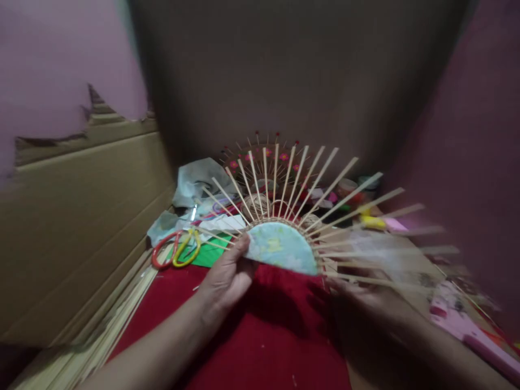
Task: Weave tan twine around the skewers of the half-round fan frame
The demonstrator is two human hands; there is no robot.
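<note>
A half-round fan-like craft piece (280,248) has a pale blue patterned centre, with light wooden sticks (320,187) radiating from its curved edge. Brown twine (294,221) runs among the stick bases along that curve. My left hand (227,276) is closed on the left corner, thumb on the front face. At the right corner, behind the lowest sticks, is my right hand (369,298); its fingers are partly hidden and blurred, so I cannot tell what they hold. Beneath the piece lies a red cloth (280,336).
Scissors with red and yellow handles (187,249) lie left on green material (211,252). A twine ball (255,206) and a flowered fan-shaped piece (266,153) stand behind. A pink glue gun (467,325) lies right. Cardboard (89,227) and long sticks (117,319) border the left.
</note>
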